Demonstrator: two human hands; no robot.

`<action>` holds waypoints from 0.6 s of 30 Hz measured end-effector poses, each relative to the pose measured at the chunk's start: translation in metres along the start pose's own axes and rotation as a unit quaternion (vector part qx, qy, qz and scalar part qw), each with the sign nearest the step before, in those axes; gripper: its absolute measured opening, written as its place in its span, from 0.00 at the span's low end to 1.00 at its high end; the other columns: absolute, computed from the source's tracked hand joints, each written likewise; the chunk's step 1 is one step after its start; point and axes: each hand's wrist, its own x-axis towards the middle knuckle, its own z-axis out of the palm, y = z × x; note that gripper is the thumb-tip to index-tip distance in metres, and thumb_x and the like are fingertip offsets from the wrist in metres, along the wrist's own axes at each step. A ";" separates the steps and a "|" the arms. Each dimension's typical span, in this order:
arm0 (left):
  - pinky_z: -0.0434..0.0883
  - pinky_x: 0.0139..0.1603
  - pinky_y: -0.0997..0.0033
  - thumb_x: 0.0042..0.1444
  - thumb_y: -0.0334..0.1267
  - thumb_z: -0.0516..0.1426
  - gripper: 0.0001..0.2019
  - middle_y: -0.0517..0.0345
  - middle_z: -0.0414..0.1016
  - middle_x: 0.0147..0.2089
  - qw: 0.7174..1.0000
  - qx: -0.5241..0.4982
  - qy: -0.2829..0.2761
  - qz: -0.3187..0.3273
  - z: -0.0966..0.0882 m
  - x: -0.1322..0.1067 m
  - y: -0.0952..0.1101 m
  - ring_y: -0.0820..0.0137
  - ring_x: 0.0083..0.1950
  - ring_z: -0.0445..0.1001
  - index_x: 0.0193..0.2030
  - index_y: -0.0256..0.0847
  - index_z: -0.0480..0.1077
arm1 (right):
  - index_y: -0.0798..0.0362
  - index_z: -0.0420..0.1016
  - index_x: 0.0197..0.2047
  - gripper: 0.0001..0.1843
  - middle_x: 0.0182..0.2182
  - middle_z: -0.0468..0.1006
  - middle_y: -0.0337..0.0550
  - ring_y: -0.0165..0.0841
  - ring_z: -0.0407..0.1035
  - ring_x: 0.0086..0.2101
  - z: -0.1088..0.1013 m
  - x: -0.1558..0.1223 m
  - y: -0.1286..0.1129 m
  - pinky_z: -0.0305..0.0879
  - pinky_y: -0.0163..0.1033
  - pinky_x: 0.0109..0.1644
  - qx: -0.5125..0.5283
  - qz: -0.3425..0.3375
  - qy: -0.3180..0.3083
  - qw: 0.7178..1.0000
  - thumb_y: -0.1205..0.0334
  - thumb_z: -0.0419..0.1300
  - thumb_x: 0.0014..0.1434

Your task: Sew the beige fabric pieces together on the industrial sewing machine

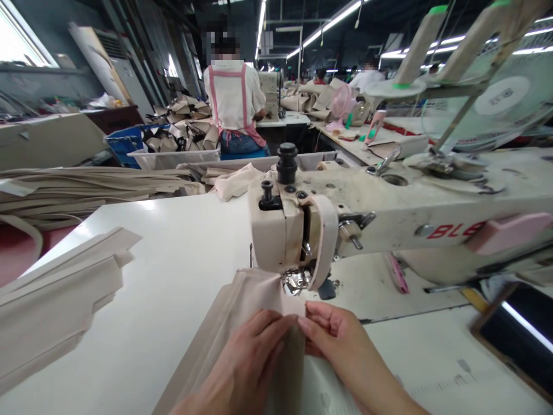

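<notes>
A beige fabric panel (224,323) runs from the table's front edge up to the presser foot (296,281) of the sewing machine (280,225). My left hand (254,351) lies over the panel, its fingers drawn together and pressed on the cloth near the right edge. Opposite it, my right hand (326,328) pinches that same edge between thumb and fingers, just in front of the foot. The two hands' fingertips nearly meet. Part of the panel is hidden beneath my left hand.
Stacked beige fabric pieces (64,300) lie at left on the white table (173,242). A phone-like dark device (518,334) rests at right. Thread cones (419,46) stand above the machine. Ahead, a person (233,98) sits beside bins of cut pieces (185,135).
</notes>
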 end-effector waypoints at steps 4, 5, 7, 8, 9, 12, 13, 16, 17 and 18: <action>0.70 0.48 0.71 0.66 0.32 0.45 0.15 0.51 0.73 0.46 0.997 -0.040 0.028 -0.058 -0.011 0.021 0.002 0.68 0.45 0.73 0.54 0.42 0.68 | 0.54 0.79 0.38 0.15 0.29 0.81 0.38 0.36 0.77 0.32 0.005 0.000 -0.002 0.73 0.39 0.40 0.008 0.005 -0.006 1.000 0.51 0.66 0.54; 0.71 0.44 0.72 0.66 0.32 0.45 0.15 0.52 0.73 0.42 0.996 -0.041 0.018 -0.080 -0.015 0.029 0.002 0.69 0.41 0.74 0.52 0.40 0.69 | 0.54 0.79 0.38 0.15 0.29 0.81 0.38 0.36 0.77 0.33 0.005 0.001 -0.002 0.73 0.40 0.41 0.008 0.005 -0.008 1.000 0.51 0.66 0.54; 0.69 0.31 0.75 0.65 0.34 0.47 0.12 0.58 0.72 0.31 0.988 -0.053 -0.024 -0.145 -0.021 0.043 0.000 0.72 0.28 0.71 0.46 0.39 0.71 | 0.54 0.79 0.37 0.14 0.29 0.81 0.38 0.37 0.77 0.34 0.005 0.003 -0.003 0.73 0.40 0.41 0.009 0.002 -0.014 1.000 0.52 0.66 0.54; 0.66 0.25 0.77 0.64 0.35 0.48 0.11 0.62 0.69 0.26 0.981 -0.064 -0.047 -0.177 -0.023 0.048 -0.002 0.74 0.23 0.67 0.42 0.39 0.71 | 0.54 0.78 0.37 0.14 0.28 0.81 0.38 0.37 0.77 0.34 0.004 0.004 -0.003 0.73 0.40 0.41 0.006 0.000 -0.017 1.000 0.52 0.65 0.54; 0.62 0.21 0.79 0.63 0.36 0.49 0.09 0.65 0.66 0.22 0.974 -0.076 -0.067 -0.202 -0.025 0.052 -0.004 0.75 0.19 0.64 0.38 0.40 0.71 | 0.54 0.78 0.37 0.14 0.27 0.80 0.39 0.37 0.77 0.33 0.003 0.005 -0.003 0.73 0.40 0.40 0.000 -0.001 -0.018 1.000 0.52 0.64 0.55; 0.58 0.16 0.80 0.60 0.36 0.51 0.09 0.67 0.63 0.19 0.967 -0.081 -0.071 -0.230 -0.027 0.058 -0.008 0.76 0.15 0.62 0.31 0.40 0.68 | 0.55 0.75 0.44 0.15 0.27 0.79 0.38 0.35 0.76 0.31 0.004 0.005 0.006 0.72 0.39 0.38 -0.035 -0.017 0.016 0.999 0.56 0.62 0.55; 0.58 0.17 0.80 0.59 0.35 0.52 0.09 0.67 0.65 0.19 0.967 -0.071 -0.057 -0.237 -0.027 0.058 -0.009 0.76 0.16 0.63 0.29 0.40 0.68 | 0.54 0.72 0.48 0.18 0.30 0.79 0.39 0.34 0.76 0.30 0.006 0.004 0.012 0.72 0.38 0.36 -0.057 -0.030 0.042 0.997 0.58 0.63 0.53; 0.60 0.22 0.80 0.54 0.31 0.55 0.07 0.63 0.68 0.22 0.965 -0.027 0.011 -0.260 -0.024 0.058 -0.009 0.75 0.22 0.66 0.25 0.39 0.67 | 0.51 0.66 0.56 0.30 0.33 0.79 0.39 0.31 0.74 0.25 0.016 -0.006 0.037 0.64 0.34 0.28 -0.148 -0.051 0.076 0.985 0.65 0.63 0.48; 0.60 0.23 0.80 0.52 0.30 0.55 0.07 0.63 0.68 0.22 0.963 -0.018 0.028 -0.269 -0.022 0.058 -0.008 0.75 0.23 0.66 0.24 0.39 0.66 | 0.52 0.69 0.55 0.28 0.28 0.78 0.37 0.31 0.72 0.22 0.018 -0.009 0.044 0.61 0.33 0.25 -0.168 -0.040 0.056 0.983 0.64 0.62 0.48; 0.59 0.22 0.80 0.52 0.30 0.55 0.08 0.64 0.67 0.20 0.959 -0.013 0.039 -0.279 -0.021 0.058 -0.007 0.75 0.22 0.66 0.23 0.39 0.65 | 0.53 0.71 0.54 0.27 0.27 0.76 0.37 0.31 0.71 0.21 0.020 -0.012 0.050 0.59 0.33 0.25 -0.172 -0.028 0.045 0.984 0.62 0.61 0.48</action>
